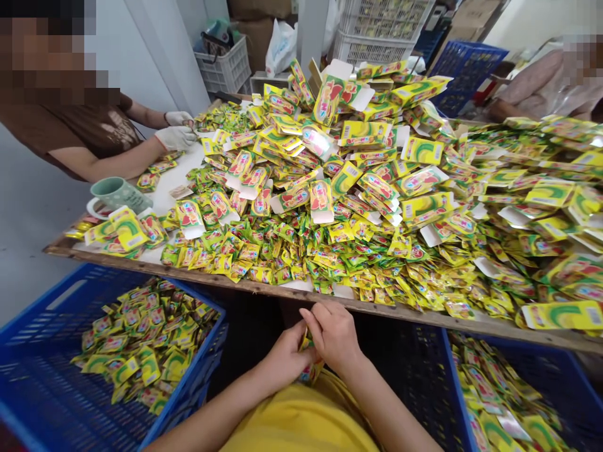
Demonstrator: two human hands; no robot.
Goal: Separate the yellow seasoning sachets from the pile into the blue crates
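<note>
Close to my body, below the table's front edge, my left hand (288,359) is wrapped around a small printed box (311,373) in yellow, green and red. Most of that box is hidden by my fingers and palm. My right hand (333,333) is closed at its upper end, with thumb and fingers bent together over it. Just beyond my hands, small shiny sachets (282,267) lie heaped along the table edge. Behind them rises a big pile of yellow-and-green cartons (372,135), several with white end flaps standing open.
A blue crate (51,307) of filled boxes stands at lower left, another blue crate (450,370) at lower right. A green mug (120,193) sits on the table's left end. A co-worker's gloved hands (176,133) are at the far left; another person sits at far right.
</note>
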